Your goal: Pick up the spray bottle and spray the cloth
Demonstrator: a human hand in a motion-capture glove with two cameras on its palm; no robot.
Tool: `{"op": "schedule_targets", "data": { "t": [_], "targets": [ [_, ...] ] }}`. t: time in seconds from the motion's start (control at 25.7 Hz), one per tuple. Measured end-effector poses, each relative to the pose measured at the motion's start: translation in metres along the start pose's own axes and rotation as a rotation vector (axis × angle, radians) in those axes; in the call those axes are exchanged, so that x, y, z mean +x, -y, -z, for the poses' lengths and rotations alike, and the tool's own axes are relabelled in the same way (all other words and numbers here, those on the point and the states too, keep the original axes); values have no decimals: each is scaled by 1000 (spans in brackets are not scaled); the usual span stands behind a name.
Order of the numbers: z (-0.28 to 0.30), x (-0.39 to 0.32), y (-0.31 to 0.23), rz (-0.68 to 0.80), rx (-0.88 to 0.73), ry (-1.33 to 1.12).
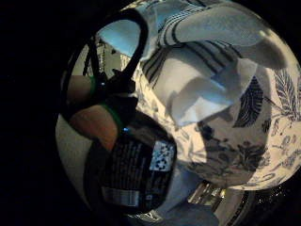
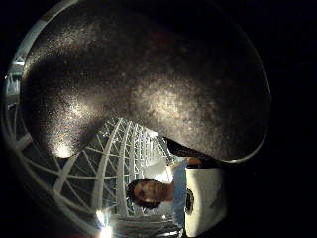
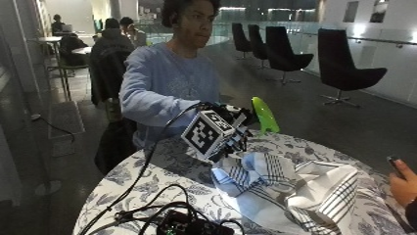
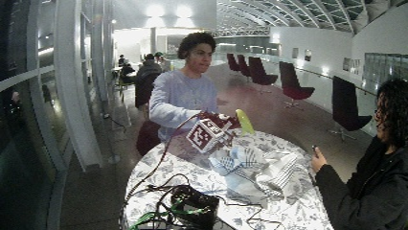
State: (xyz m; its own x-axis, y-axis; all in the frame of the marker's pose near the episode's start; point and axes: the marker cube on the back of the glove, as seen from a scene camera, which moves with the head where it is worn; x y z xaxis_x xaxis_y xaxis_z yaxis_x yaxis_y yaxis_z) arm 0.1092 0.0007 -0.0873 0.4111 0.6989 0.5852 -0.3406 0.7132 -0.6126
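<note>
My gloved right hand (image 3: 228,128) is held above the table's near side and grips the spray bottle, whose green part (image 3: 264,115) sticks out past the fingers. In the little finger side palm view the bottle's dark labelled body (image 1: 136,174) lies close against the palm, with its black trigger loop (image 1: 134,42) beyond. A dark speckled surface (image 2: 148,84) fills most of the thumb side palm view. The white cloth with dark stripes (image 3: 293,188) lies crumpled on the table just below and beside the hand, and it also shows under the palm (image 1: 202,70).
The round table (image 3: 150,176) has a blue and white floral cover. A black device with a tangle of cables (image 3: 189,225) sits at its front edge. Dark chairs (image 3: 345,66) stand on the floor behind.
</note>
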Motion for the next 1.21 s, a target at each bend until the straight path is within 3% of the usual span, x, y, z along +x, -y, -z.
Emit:
{"op": "schedule_targets", "data": {
  "t": [0.74,0.93,1.21],
  "targets": [
    [-9,2,1,-2,10,-9],
    [-20,-8,-1,137,138,-32],
    [-72,-45,5,492,177,21]
  ]
}}
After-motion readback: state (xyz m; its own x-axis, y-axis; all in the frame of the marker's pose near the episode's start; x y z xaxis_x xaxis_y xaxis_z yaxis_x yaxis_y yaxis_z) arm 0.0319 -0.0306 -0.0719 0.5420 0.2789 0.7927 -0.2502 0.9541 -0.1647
